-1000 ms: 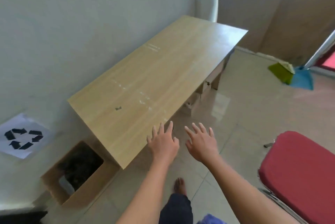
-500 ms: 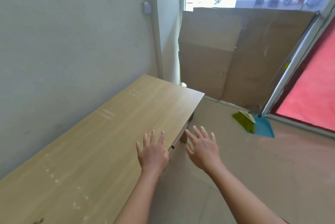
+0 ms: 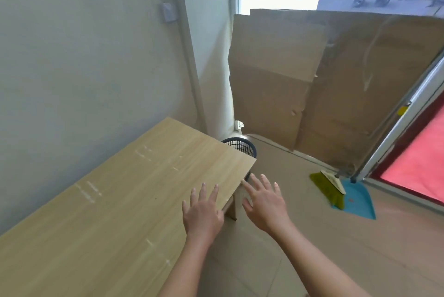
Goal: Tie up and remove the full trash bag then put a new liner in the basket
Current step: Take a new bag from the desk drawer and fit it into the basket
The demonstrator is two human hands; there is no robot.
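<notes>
Both hands, left (image 3: 203, 216) and right (image 3: 265, 206), are spread and hold nothing. Best is to walk around the table (image 3: 115, 200) corner to reach the basket (image 3: 240, 145).

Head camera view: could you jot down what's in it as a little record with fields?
left hand: open, fingers spread, above the table edge, holding nothing
right hand: open, fingers spread, holding nothing
basket: dark mesh, on the floor behind the table's far corner, contents hidden
table: light wood, against the wall
broom: green, on the blue dustpan
</notes>
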